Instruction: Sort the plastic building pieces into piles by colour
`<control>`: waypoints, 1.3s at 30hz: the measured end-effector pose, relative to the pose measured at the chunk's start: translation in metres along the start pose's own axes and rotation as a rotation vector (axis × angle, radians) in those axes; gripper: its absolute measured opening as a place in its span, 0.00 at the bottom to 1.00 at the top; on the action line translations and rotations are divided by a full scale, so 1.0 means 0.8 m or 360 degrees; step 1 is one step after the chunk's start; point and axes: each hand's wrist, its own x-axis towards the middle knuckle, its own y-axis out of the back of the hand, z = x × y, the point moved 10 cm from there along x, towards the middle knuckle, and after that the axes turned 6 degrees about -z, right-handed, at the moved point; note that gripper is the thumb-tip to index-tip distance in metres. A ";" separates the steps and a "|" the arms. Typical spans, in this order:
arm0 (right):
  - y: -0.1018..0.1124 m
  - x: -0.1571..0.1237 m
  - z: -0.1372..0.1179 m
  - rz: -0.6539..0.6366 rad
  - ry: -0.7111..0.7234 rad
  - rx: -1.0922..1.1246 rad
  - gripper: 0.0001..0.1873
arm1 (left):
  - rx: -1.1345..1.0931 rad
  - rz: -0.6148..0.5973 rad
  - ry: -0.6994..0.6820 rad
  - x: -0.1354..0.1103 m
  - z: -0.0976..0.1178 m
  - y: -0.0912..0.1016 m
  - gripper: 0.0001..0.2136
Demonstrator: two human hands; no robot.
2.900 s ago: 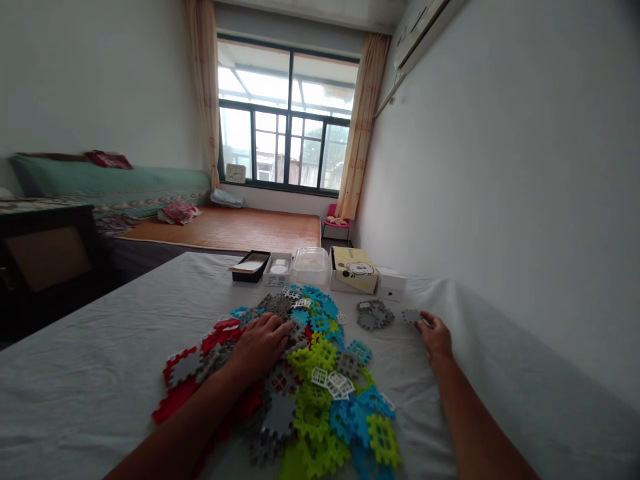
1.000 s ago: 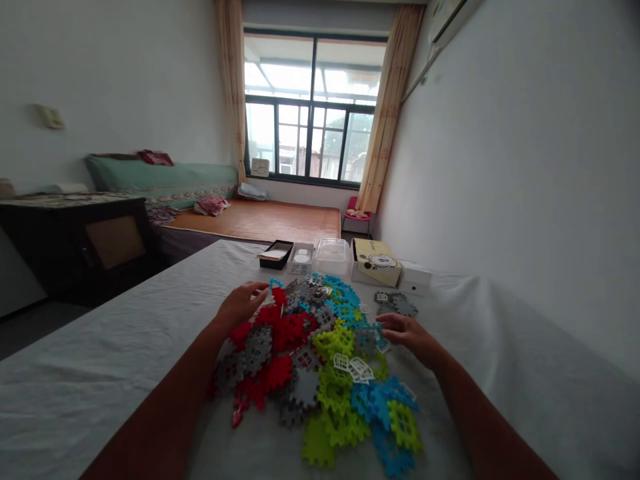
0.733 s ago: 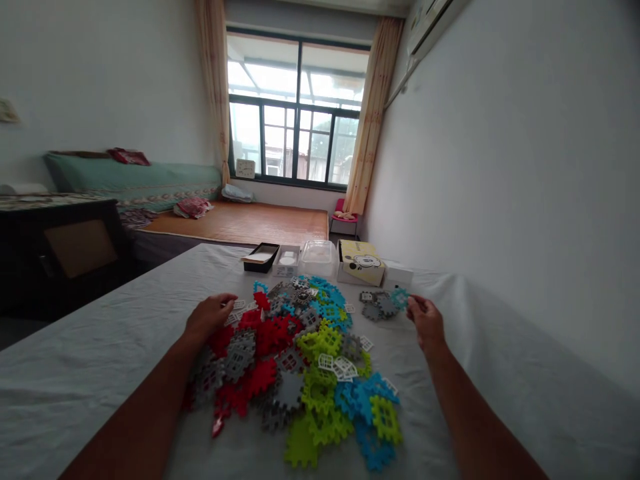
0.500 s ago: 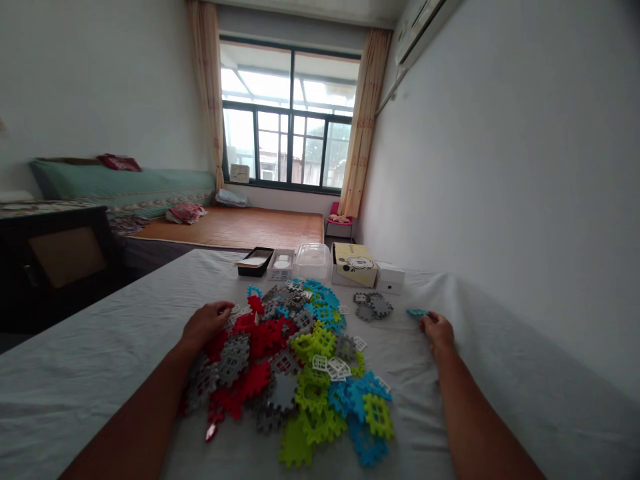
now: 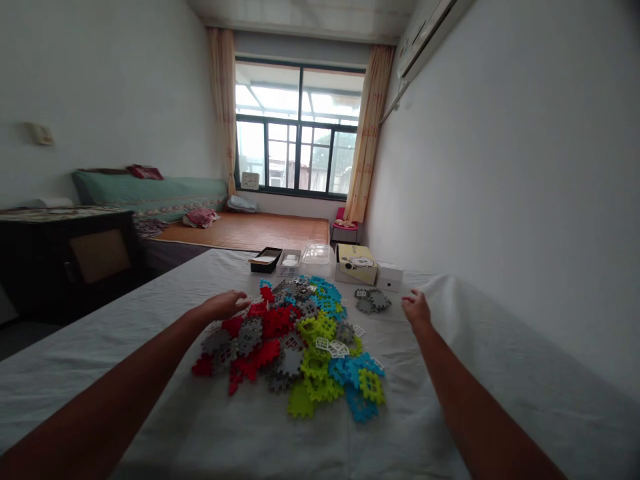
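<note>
A heap of interlocking plastic tiles in red, grey, lime, blue and white lies on a table with a white cloth. My left hand rests at the heap's far left edge, fingers stretched out flat over red and white tiles. My right hand hovers just right of a small separate cluster of grey tiles, fingers loosely apart, with nothing visible in them. Both forearms reach in from the bottom of the view.
Along the table's far edge stand a black tray, a small white box, a clear tub, a yellow box and a white box. A dark cabinet stands left; the wall is close on the right.
My right hand carried a blue tile from the heap to the right and set it on the cloth, then lifted off with its fingers apart. My left hand stayed at the heap's left edge.
</note>
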 end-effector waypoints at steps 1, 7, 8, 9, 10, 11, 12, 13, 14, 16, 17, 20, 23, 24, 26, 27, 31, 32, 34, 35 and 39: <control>-0.029 -0.007 -0.021 -0.0152 0.0050 0.0012 0.28 | -0.0006 0.0000 -0.0016 -0.007 0.001 -0.002 0.26; -0.177 -0.076 -0.135 -0.0937 0.0446 -0.0013 0.21 | -0.0075 -0.0016 -0.0043 -0.055 0.001 -0.025 0.31; -0.182 -0.082 -0.140 -0.0975 0.0483 -0.0039 0.20 | -0.0088 -0.0001 -0.0049 -0.064 -0.003 -0.028 0.32; -0.182 -0.084 -0.141 -0.0994 0.0507 -0.0067 0.17 | -0.0102 0.0021 -0.0052 -0.073 -0.008 -0.030 0.32; -0.179 -0.084 -0.137 -0.1006 0.0520 -0.0095 0.15 | -0.0121 0.0057 -0.0040 -0.082 -0.015 -0.032 0.32; -0.174 -0.083 -0.130 -0.1027 0.0525 -0.0121 0.14 | -0.0135 0.0095 -0.0022 -0.089 -0.023 -0.035 0.32; -0.169 -0.083 -0.120 -0.1066 0.0525 -0.0143 0.14 | -0.0142 0.0138 0.0013 -0.096 -0.031 -0.038 0.31; -0.166 -0.084 -0.109 -0.1122 0.0525 -0.0161 0.16 | -0.0143 0.0179 0.0048 -0.101 -0.037 -0.041 0.31; -0.164 -0.085 -0.099 -0.1186 0.0525 -0.0174 0.20 | -0.0142 0.0219 0.0049 -0.104 -0.037 -0.045 0.29; -0.166 -0.091 -0.082 -0.1316 0.0540 -0.0182 0.32 | -0.0151 0.0297 -0.0038 -0.102 -0.020 -0.052 0.27; -0.169 -0.093 -0.077 -0.1363 0.0551 -0.0180 0.36 | -0.0165 0.0328 -0.0061 -0.097 -0.009 -0.054 0.26; -0.176 -0.093 -0.074 -0.1428 0.0578 -0.0157 0.36 | -0.0308 0.0469 0.0013 -0.074 0.020 -0.046 0.27; -0.178 -0.081 -0.077 -0.1431 0.0505 -0.0032 0.29 | -0.0570 0.0508 -0.0024 -0.045 0.040 -0.024 0.23; -0.177 -0.076 -0.079 -0.1430 0.0470 0.0012 0.26 | -0.0665 0.0486 -0.0017 -0.035 0.040 -0.017 0.22; -0.173 -0.065 -0.081 -0.1444 0.0416 0.0060 0.21 | -0.0760 0.0438 -0.0008 -0.018 0.032 -0.001 0.22; -0.168 -0.058 -0.081 -0.1435 0.0396 0.0100 0.20 | -0.0820 0.0412 0.0000 -0.010 0.025 0.005 0.23; -0.099 0.001 -0.044 -0.0813 0.0188 0.0551 0.24 | -0.1507 0.0292 0.0082 0.013 -0.011 -0.007 0.29; -0.069 0.015 -0.018 -0.0524 0.0104 0.0638 0.26 | -0.1655 0.0309 0.0106 0.017 -0.019 -0.014 0.30; -0.010 0.029 0.042 -0.0003 -0.0066 0.0619 0.30 | -0.1762 0.0395 0.0115 0.020 -0.027 -0.026 0.30; 0.013 0.030 0.070 0.0182 -0.0142 0.0525 0.31 | -0.1755 0.0424 0.0099 0.022 -0.028 -0.031 0.30; 0.051 0.032 0.137 0.0379 -0.0289 0.0081 0.26 | -0.1590 0.0400 -0.0015 0.023 -0.016 -0.042 0.29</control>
